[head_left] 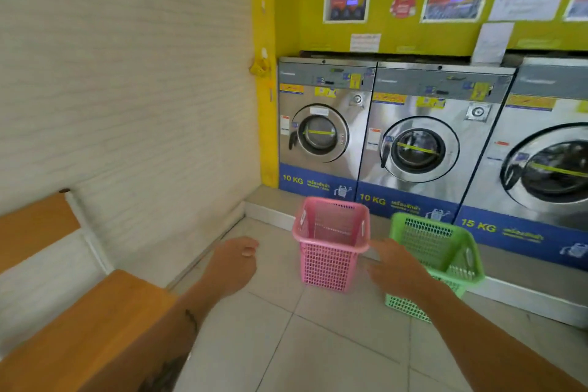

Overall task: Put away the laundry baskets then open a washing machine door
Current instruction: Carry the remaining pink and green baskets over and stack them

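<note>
A pink laundry basket (329, 243) stands upright on the tiled floor. A green laundry basket (440, 251) stands just to its right, tilted a little. Both look empty. My right hand (397, 267) is stretched out between them with fingers apart, close to the pink basket's near right corner, holding nothing. My left hand (234, 261) hovers left of the pink basket, loosely curled and empty. Behind the baskets three steel washing machines line the wall: left (321, 134), middle (420, 149), right (553, 169). All their round doors are closed.
A wooden bench (79, 328) with a wooden backrest stands at the lower left against the white wall. The machines sit on a raised grey step (273, 204) with a white edge. Posters cover the yellow wall above.
</note>
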Tool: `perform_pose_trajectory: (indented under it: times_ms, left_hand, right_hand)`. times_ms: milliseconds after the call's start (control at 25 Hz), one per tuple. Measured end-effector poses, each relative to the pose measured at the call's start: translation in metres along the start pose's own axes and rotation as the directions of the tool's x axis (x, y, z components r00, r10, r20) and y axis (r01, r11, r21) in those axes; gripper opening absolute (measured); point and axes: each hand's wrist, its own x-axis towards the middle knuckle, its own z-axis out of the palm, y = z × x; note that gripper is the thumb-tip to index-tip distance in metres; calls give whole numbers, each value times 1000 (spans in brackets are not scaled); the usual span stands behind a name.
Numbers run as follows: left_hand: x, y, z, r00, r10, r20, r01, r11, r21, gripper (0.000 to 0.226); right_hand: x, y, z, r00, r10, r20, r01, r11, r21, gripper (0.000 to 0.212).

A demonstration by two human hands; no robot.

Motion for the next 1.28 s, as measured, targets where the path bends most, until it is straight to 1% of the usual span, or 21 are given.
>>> perform_pose_trajectory:
  times_ms: [40, 80, 160, 200, 280, 400, 520, 640, 760, 840, 1000, 1120, 1160, 1280]
  left_hand:
    - [29, 0, 12, 1000, 1, -30, -1, 1000, 14, 31]
    - [56, 2, 23, 999, 11, -44, -10, 1000, 9, 30]
    - [112, 6, 43, 998, 1, -64, 1, 1000, 29, 29]
    - [143, 8, 54, 999, 6, -37, -3, 998, 58, 29]
    - [190, 12, 70, 996, 67, 67, -77, 985, 154, 32]
    - [281, 24, 96, 980, 79, 185, -119, 969, 218, 33]
    - [347, 46, 124, 959, 108, 263, -178, 949, 259, 33]
    - [403, 61, 163, 947, 113, 301, -196, 946, 260, 32]
    - [451, 60, 198, 945, 109, 308, -189, 951, 243, 32]
    - [486, 57, 219, 940, 88, 331, -180, 949, 260, 34]
    - [553, 37, 258, 953, 17, 302, -111, 949, 296, 30]
    - [606, 9, 295, 942, 1, 336, -123, 933, 339, 21]
    - [626, -4, 309, 940, -7, 342, -122, 927, 355, 21]
    - [690, -57, 355, 927, -43, 373, -130, 895, 426, 39]
  right_hand:
    - [20, 9, -3, 1000, -4, -16, 4, 1000, 7, 33]
    - [43, 17, -6, 999, 28, -37, -28, 1000, 2, 30]
    - [85, 28, -12, 995, 65, -77, -65, 998, 3, 33]
    - [107, 34, -13, 992, 92, -86, -92, 996, 4, 37]
    - [143, 48, -17, 987, 148, -68, -149, 989, -4, 38]
    - [209, 74, -24, 963, 266, -52, -260, 961, 98, 38]
    - [261, 102, -25, 947, 315, -55, -308, 945, 109, 50]
    - [324, 138, -24, 938, 344, -41, -338, 934, 114, 54]
    - [392, 170, -19, 927, 375, 22, -375, 920, 112, 50]
    - [440, 186, -18, 923, 376, 79, -383, 916, 119, 46]
    - [525, 211, -7, 912, 354, 206, -376, 923, 78, 42]
    - [579, 227, 16, 916, 317, 245, -342, 937, 68, 36]
    - [598, 233, 26, 914, 313, 257, -336, 940, 51, 36]
    - [665, 261, 79, 905, 313, 289, -328, 945, 3, 45]
